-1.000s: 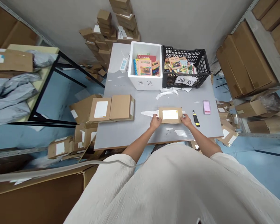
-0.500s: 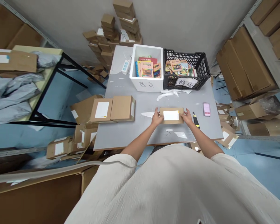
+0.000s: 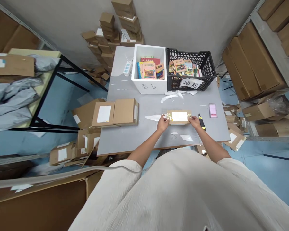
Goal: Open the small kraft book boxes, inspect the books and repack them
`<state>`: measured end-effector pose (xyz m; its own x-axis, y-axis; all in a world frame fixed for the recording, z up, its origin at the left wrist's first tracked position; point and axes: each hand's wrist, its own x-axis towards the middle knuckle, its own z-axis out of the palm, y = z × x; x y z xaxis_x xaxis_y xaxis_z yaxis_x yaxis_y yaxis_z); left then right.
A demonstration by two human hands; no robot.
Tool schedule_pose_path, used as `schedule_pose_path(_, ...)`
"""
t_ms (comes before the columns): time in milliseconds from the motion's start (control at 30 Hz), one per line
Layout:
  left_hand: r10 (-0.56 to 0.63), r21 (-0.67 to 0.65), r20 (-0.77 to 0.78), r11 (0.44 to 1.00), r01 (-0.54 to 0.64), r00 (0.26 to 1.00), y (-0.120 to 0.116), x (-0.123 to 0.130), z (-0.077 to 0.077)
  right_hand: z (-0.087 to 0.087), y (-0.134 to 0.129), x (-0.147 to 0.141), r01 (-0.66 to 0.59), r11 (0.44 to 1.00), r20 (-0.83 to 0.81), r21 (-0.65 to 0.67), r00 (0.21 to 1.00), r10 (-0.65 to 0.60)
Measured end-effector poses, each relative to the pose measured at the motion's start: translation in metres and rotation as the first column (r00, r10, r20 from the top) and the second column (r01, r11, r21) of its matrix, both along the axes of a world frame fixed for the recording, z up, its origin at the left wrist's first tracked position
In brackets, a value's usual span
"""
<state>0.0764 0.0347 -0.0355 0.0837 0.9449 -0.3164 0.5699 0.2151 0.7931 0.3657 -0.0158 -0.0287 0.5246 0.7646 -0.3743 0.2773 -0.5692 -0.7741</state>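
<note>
Between my two hands is a small cardboard box (image 3: 170, 119) with a white label and shiny tape at both ends. My left hand (image 3: 162, 123) grips its left end, fingers closed on the edge. On the opposite end, my right hand (image 3: 195, 122) holds the box the same way. Just right of that hand lies a black and yellow box cutter (image 3: 202, 122). A pink-screened phone (image 3: 213, 110) rests farther right. Scraps of white paper (image 3: 186, 137) lie on the table in front of the box, and a torn strip (image 3: 152, 117) is beside my left hand.
On the grey table (image 3: 125, 141), two closed cardboard boxes (image 3: 125, 111) sit to the left. At the back stand a white foam bin (image 3: 149, 86) and a black plastic crate (image 3: 208, 72), both holding books. A power strip (image 3: 127, 68) lies left of the bin. Stacked cartons surround the table.
The box in my hands has been turned, so a differently placed label and taped ends now show. Both hands have shifted slightly to the right and still grip it.
</note>
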Motion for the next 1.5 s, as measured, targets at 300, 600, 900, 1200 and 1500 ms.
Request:
schedule_pose_path(300,-0.356,0.35,-0.335,0.813,0.466,0.873,-0.018,0.008,0.025,0.001,-0.003,-0.001,0.005,0.997,0.012,0.077,1.0,-0.006)
schedule_pose_path(600,-0.107,0.273,-0.35,0.939,0.211,0.931,-0.004,-0.013,0.032,0.025,0.019,-0.045,-0.076,0.948,-0.011,0.309,0.996,0.083)
schedule_pose_path(900,-0.138,0.548,-0.139,0.814,0.192,0.981,0.001,-0.031,0.061,0.037,0.041,-0.131,-0.095,0.974,0.066,0.205,0.994,0.083)
schedule_pose_path(1200,0.065,0.384,-0.02,0.922,-0.052,0.998,0.013,-0.103,0.044,0.041,0.035,-0.158,-0.325,0.92,-0.028,0.217,0.94,0.339)
schedule_pose_path(1500,0.002,0.319,0.125,0.947,-0.042,0.992,0.013,-0.053,0.049,0.065,0.027,-0.121,-0.289,0.923,0.097,0.255,0.957,0.273)
